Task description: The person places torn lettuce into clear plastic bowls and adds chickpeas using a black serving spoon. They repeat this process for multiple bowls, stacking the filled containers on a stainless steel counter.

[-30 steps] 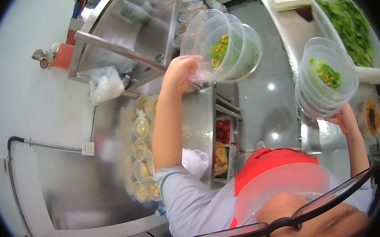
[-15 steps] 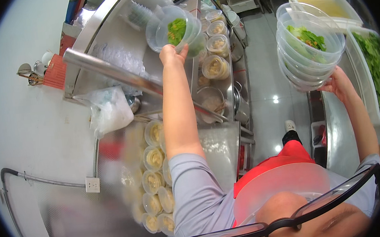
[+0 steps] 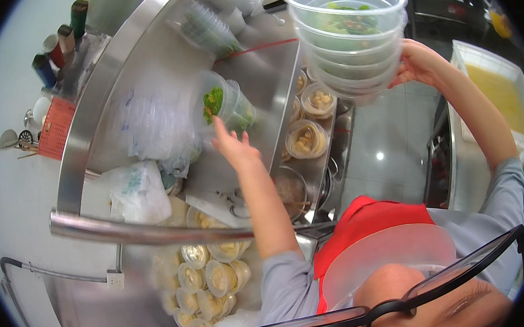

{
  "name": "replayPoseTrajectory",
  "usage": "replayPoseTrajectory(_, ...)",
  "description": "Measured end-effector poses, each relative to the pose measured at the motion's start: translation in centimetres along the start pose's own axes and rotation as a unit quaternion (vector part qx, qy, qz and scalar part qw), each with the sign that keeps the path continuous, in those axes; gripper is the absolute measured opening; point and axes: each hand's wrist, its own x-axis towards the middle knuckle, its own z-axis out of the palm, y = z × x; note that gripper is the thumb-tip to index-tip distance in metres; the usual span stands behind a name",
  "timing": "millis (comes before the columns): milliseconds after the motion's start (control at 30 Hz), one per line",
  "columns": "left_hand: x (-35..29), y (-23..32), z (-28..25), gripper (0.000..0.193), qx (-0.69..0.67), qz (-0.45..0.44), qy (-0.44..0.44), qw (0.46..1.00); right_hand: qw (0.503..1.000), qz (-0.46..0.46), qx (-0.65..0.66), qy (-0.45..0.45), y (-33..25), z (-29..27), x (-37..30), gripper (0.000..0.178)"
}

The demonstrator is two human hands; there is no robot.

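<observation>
My right hand (image 3: 420,62) grips a tall stack of clear plastic bowls (image 3: 351,46) from its right side near the bottom. Leafy greens show through the top bowl. On the steel shelf to the left stands a shorter stack of clear bowls (image 3: 238,106), its top one holding greens with small orange bits. My left hand (image 3: 236,148) is just in front of that stack, fingers spread, nothing in them. Whether a fingertip still touches the bowl's edge is hard to tell.
Plastic bags (image 3: 155,120) and nested clear cups (image 3: 206,28) lie on the shelf. Tubs of pale food (image 3: 306,139) line its right side, with more tubs (image 3: 222,278) below left. A steel rail (image 3: 149,226) crosses in front. On the right is a white bin of yellowish liquid (image 3: 499,96).
My right hand has brought its bowl stack leftward and up, over beside the shelf. My left hand has let go of the shorter stack, fingers now spread. The view has shifted.
</observation>
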Motion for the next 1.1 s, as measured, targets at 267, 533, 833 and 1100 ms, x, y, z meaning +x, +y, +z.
replayPoseTrajectory(267,0.8,-8.9,9.0,0.096,0.205,0.323,-0.268,0.884,0.98,0.079,-0.017,-0.18,-2.9,3.8,25.4,0.047)
replayPoseTrajectory(533,8.5,-11.5,16.2,0.121,0.322,0.309,-0.095,0.89,0.943,0.11,-0.08,-0.305,-0.9,11.1,40.5,0.042)
replayPoseTrajectory(833,12.6,-14.1,20.3,0.109,0.275,0.36,0.063,0.889,0.67,-0.342,-0.587,-0.298,-1.2,6.0,57.8,0.038)
replayPoseTrajectory(1100,15.5,-15.9,25.1,0.109,0.294,0.334,0.189,0.876,0.519,-0.631,-0.534,-0.216,0.5,-3.9,69.3,0.015)
